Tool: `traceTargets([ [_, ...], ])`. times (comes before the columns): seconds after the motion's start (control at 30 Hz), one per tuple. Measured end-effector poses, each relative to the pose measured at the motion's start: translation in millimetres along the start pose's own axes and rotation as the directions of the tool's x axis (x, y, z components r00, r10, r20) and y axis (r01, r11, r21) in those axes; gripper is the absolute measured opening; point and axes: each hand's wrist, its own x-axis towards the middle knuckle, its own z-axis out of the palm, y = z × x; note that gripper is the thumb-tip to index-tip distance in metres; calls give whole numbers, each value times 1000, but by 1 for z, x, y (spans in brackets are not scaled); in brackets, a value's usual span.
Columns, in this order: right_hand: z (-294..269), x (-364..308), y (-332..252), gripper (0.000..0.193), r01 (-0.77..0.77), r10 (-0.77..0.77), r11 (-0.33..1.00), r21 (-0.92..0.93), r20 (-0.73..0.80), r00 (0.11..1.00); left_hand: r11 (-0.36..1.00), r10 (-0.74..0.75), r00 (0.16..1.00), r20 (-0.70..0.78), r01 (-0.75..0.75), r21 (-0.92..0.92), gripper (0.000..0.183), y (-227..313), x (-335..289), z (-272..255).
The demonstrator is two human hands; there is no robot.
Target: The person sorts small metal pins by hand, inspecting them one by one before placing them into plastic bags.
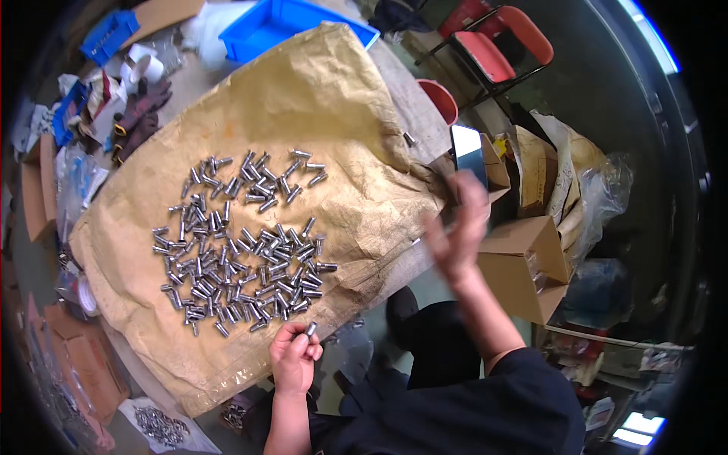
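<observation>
My left hand (294, 362) is at the near edge of the brown paper sheet (303, 91), its fingers closed on one short, shiny metal bolt (311, 328). Many similar bolts (277, 265) lie in a loose spread over the paper, beyond and to the left of that hand. Off the sheet's right edge, my right hand (461, 231) is raised and smeared by motion. Its thumb stands apart from the fingers, and nothing shows between them. Just beyond its fingertips is a phone-like device with a bright screen (469, 148).
An open cardboard box (523, 265) stands right of my right forearm. A blue bin (265, 30) sits at the far edge, with a red bucket (438, 101) and red chair (497, 53) farther right. Dark gloves (140, 117) lie at left; a bag of small metal parts (159, 426) is lower left.
</observation>
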Motion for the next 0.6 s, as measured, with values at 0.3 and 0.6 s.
traceTargets([
  [0.3,-18,-95,-116,45,186,-210,773,607,-32,977,956,292,948,-127,-285,72,17,-10,-16,12],
  [0.6,-33,-134,-97,49,181,-286,841,510,135,949,945,302,952,-40,-294,145,12,-28,-66,1],
])
